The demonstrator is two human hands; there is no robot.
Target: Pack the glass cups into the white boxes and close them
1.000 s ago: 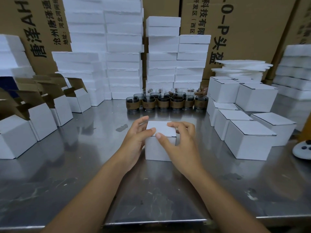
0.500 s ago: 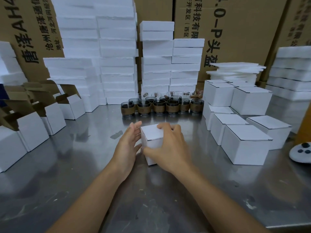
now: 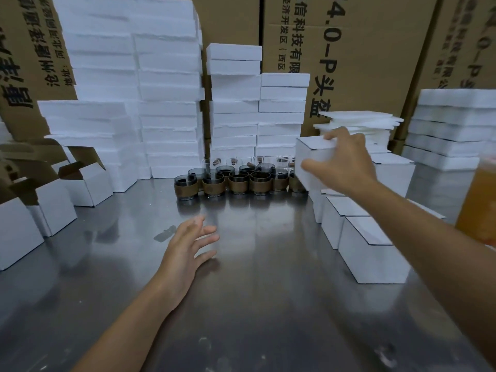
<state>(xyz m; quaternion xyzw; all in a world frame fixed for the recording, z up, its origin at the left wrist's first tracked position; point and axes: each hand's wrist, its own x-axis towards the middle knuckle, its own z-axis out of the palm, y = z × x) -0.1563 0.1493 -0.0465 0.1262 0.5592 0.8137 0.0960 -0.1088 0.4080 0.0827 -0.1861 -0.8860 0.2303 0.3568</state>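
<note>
My right hand (image 3: 346, 159) grips a closed white box (image 3: 312, 157), held up in the air at the right, above the stacked closed boxes (image 3: 370, 253). My left hand (image 3: 188, 248) hovers low over the steel table (image 3: 255, 304) with fingers spread and holds nothing. Several dark glass cups with brown sleeves (image 3: 236, 181) stand in rows at the back middle of the table. Open white boxes with brown flaps raised (image 3: 53, 202) wait at the left.
Tall stacks of white foam blocks (image 3: 166, 103) line the back, with big brown cartons (image 3: 349, 49) behind. Thin foam sheets (image 3: 359, 122) lie piled at the back right. More foam blocks (image 3: 453, 130) stand far right, beside an orange translucent object (image 3: 480, 205).
The closed box has left the table's centre: my right hand lifted it up and to the right toward the finished boxes. My left hand let go and stayed low over the table.
</note>
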